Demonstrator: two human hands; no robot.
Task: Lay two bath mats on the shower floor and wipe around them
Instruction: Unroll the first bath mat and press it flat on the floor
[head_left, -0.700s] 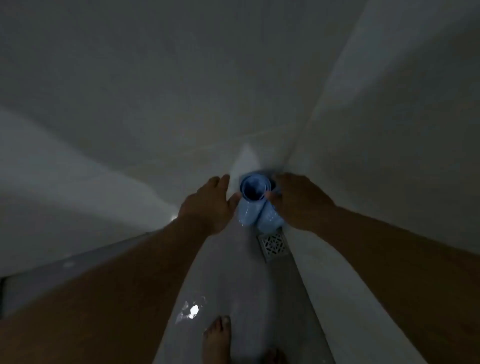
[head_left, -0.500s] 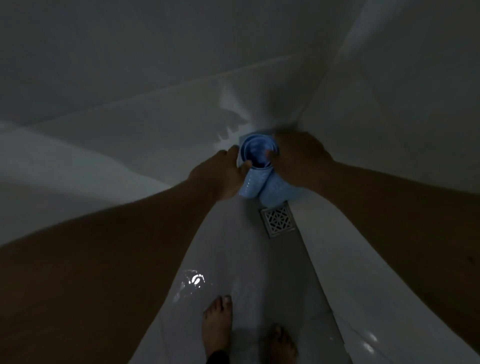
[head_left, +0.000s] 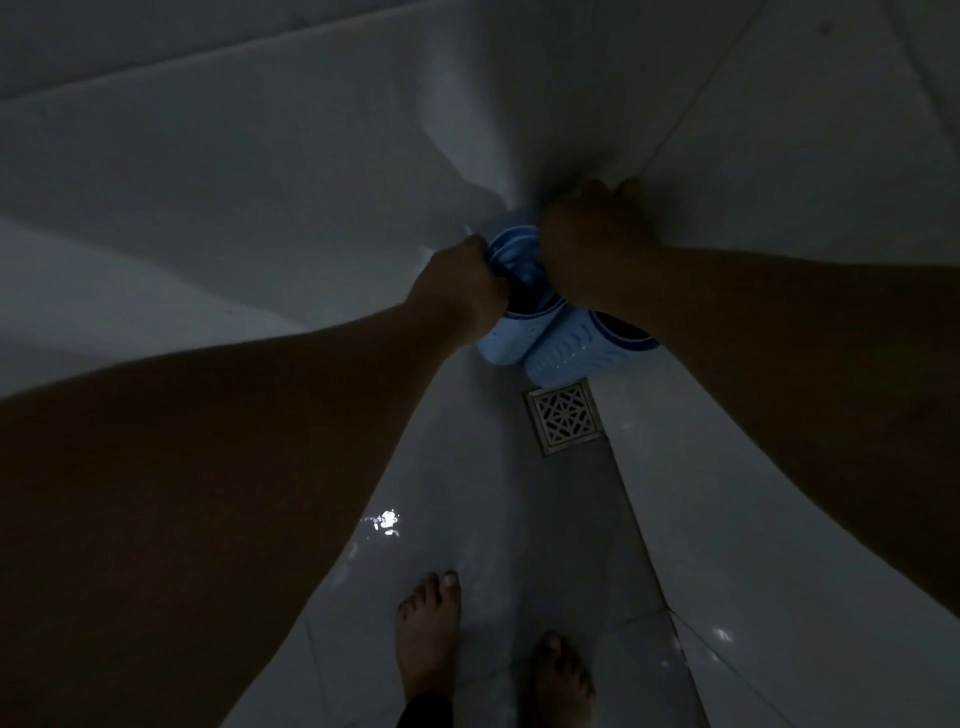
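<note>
Two light blue bath mats are rolled up side by side in the far corner of the dim shower. My left hand (head_left: 460, 288) grips the upper rim of the left rolled mat (head_left: 511, 338). The right rolled mat (head_left: 563, 358) leans beside it, and my right hand (head_left: 592, 244) is closed over the rolls' tops from the right. Both rolls' lower ends rest near the floor just behind the drain. How far each roll is unwound is hidden by my hands.
A square metal floor drain (head_left: 563, 415) lies right below the rolls. Wet white floor tiles (head_left: 467, 493) stretch toward my bare feet (head_left: 428, 634). White walls (head_left: 805, 156) close in on the right and behind.
The view tipped downward, so more floor and both feet show. My left hand closed onto the left roll's rim, and the two rolls spread slightly apart at their lower ends.
</note>
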